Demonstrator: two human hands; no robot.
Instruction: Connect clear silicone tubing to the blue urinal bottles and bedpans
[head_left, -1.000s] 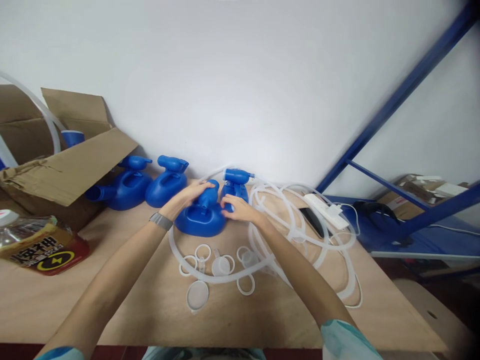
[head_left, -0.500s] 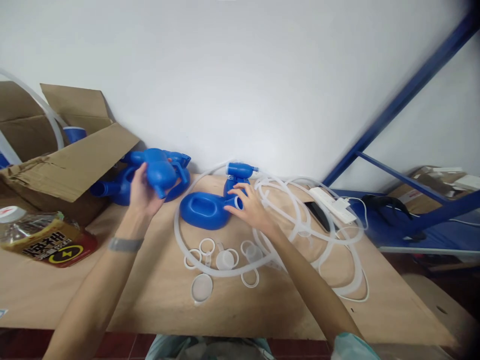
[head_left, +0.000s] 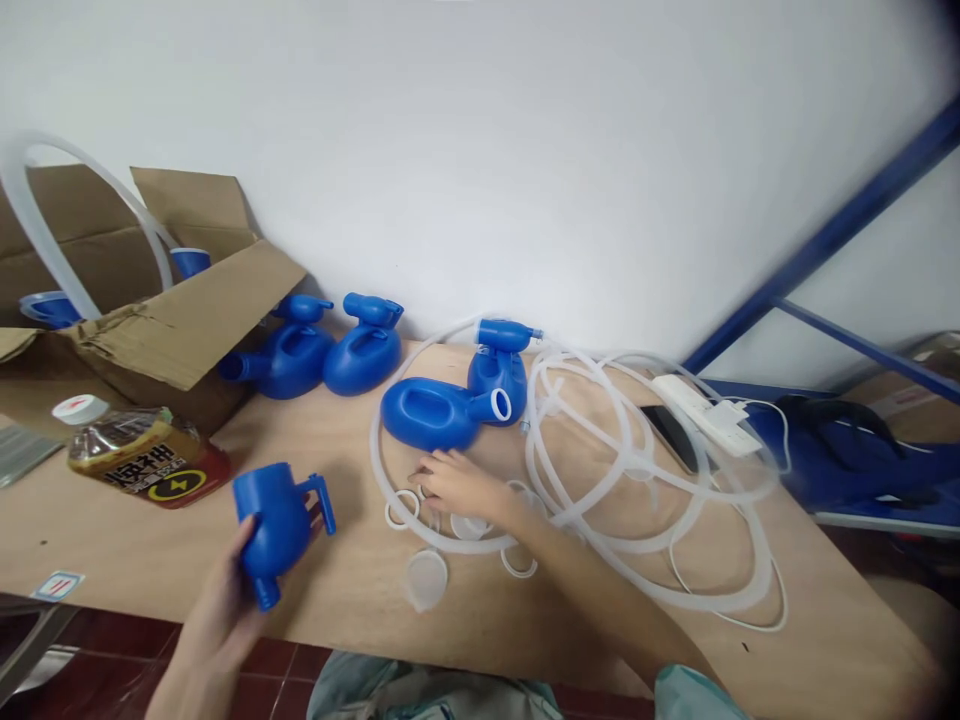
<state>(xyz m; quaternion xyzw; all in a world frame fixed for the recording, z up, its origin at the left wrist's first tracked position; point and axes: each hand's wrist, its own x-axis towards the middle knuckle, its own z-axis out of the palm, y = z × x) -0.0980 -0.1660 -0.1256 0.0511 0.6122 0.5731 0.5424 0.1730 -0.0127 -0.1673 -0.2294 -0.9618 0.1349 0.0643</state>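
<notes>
My left hand (head_left: 236,580) grips a blue plastic funnel-shaped piece (head_left: 276,520) with a narrow outlet and a side clip, raised over the front left of the table. My right hand (head_left: 461,488) is over the loose clear plastic caps and rings, its fingers bent down and close together; whatever they pinch is hidden. Just behind it lies a blue urinal bottle (head_left: 427,415) on its side, its white-rimmed mouth facing right. A white ring (head_left: 403,510) lies left of the fingertips, and a round clear cap (head_left: 427,580) is nearer me.
Coiled clear tubing (head_left: 585,510) spreads across the right, around a power strip (head_left: 705,415) and phone (head_left: 667,435). More blue bottles (head_left: 364,355) stand along the wall. An open cardboard box (head_left: 172,330) and drink bottle (head_left: 150,455) occupy the left; a blue metal frame (head_left: 832,235) stands right.
My left hand has brought the funnel-shaped piece from near the back bottles towards me and turned it. My right hand has left the bottle's neck and come down to the rings. The view has shifted.
</notes>
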